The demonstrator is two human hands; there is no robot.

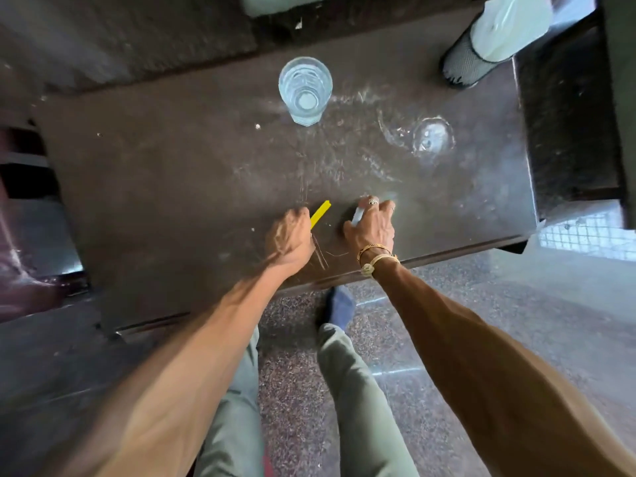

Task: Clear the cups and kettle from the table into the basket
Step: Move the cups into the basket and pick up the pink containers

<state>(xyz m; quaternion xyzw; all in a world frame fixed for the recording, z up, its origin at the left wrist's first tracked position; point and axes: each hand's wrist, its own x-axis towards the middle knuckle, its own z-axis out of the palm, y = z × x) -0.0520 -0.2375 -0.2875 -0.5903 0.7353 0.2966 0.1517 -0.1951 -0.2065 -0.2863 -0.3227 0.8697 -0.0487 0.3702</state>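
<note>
A clear glass cup (305, 89) stands upright at the far middle of the dark table (172, 173); no kettle is in view. My left hand (290, 237) is closed near the table's front edge, with a flat yellow strip (320, 213) sticking out of the fist. Just right of it, my right hand (373, 225) rests fingers-down on the table and pinches a small pale object (358, 215), which is blurred. Both hands are well short of the cup. A mesh basket (463, 65) with a white bag (509, 25) in it sits at the far right corner.
Wet ring marks (432, 137) lie on the table right of the cup. My legs in green trousers (361, 390) and a blue shoe (340, 308) are below the front edge on speckled floor. Dark seating borders the table at left and right.
</note>
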